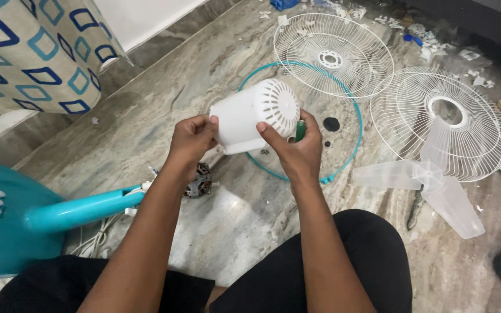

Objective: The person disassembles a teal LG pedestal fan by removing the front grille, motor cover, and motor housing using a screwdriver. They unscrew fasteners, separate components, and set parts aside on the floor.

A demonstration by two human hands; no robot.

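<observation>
white vented motor cover (256, 116), held up btwn both hands. left hand (191, 139) pinches its open rim; right hand (297, 148) grips the domed end w/ a green screwdriver (300, 130). looks light, thin, smooth plastic; rim prob the best hold.

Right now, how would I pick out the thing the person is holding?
Start from the two white wire fan guards on the marble floor. Nearer the camera, both hands grip a white plastic motor cover. Unlike the open wire guards, it is a solid cup with a slotted, domed end.
</observation>
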